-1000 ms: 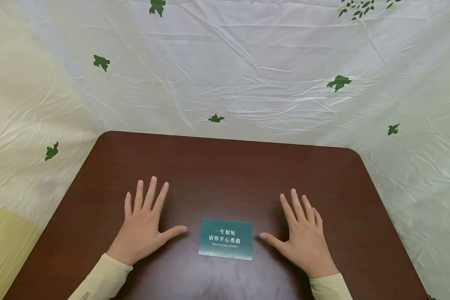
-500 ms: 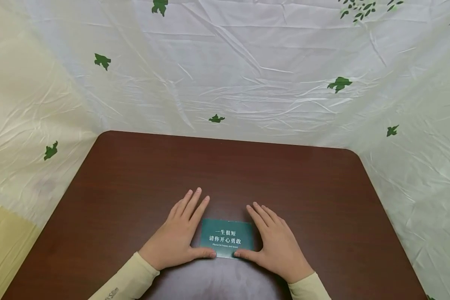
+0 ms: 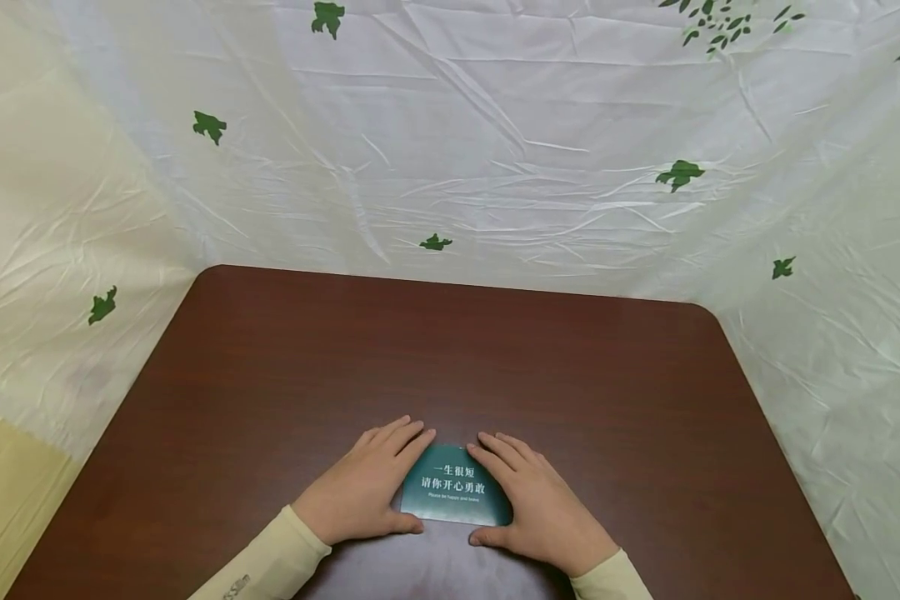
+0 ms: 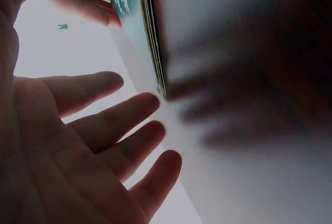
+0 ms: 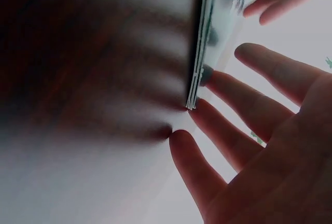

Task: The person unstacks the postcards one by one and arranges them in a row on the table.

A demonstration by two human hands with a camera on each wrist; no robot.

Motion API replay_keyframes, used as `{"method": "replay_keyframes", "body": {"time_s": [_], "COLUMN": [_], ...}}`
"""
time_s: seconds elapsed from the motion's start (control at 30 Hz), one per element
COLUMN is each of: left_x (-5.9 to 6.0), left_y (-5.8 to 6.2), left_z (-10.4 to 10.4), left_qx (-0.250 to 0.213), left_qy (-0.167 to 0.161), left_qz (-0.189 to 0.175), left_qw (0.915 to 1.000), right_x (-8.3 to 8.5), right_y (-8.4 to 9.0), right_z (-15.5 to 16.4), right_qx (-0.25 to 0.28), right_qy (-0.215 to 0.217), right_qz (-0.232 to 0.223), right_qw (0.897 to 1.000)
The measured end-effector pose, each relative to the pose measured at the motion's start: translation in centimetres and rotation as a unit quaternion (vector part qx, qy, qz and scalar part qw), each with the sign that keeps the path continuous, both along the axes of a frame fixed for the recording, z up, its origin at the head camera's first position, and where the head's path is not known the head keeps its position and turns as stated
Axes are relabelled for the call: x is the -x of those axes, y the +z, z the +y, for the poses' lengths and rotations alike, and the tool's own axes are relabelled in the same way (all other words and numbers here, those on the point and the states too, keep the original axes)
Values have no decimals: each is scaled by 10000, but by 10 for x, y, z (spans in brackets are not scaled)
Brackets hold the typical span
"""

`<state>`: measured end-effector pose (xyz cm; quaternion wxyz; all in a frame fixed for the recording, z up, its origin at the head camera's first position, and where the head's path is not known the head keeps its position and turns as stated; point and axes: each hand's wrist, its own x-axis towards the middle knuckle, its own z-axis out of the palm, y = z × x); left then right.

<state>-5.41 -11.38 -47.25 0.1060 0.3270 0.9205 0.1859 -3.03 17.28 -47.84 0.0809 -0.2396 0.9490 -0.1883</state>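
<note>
A teal card with white Chinese lettering (image 3: 453, 485) lies flat near the table's front. Its edge shows several thin layers in the left wrist view, so it may be a folded card or a small stack. Over its left side my left hand (image 3: 367, 492) spreads with fingers relaxed; in the left wrist view the fingertips stay slightly apart from the card edge (image 4: 153, 42). At the right side is my right hand (image 3: 540, 504), thumb by the near corner. In the right wrist view its fingertips reach the card edge (image 5: 198, 63); whether they press it, I cannot tell.
The dark brown table (image 3: 450, 358) has rounded far corners. White cloth with green leaf prints (image 3: 495, 150) hangs behind it and at both sides. A yellow patch (image 3: 15, 500) covers the lower left cloth.
Both hands have come inward from either side of the card, then slid nearer to the body around it. The card has stayed in place.
</note>
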Motion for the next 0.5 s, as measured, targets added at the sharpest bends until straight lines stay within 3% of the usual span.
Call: {"method": "replay_keyframes", "body": {"time_s": [0.5], "left_x": [-2], "left_y": [-5], "left_z": [2], "left_qx": [-171], "left_qy": [-86], "left_qz": [487], "left_qw": [9986], "right_x": [-3], "right_y": [0], "right_z": [1], "right_qx": [35], "right_qy": [108], "right_qz": [411], "right_qw": [9991]}}
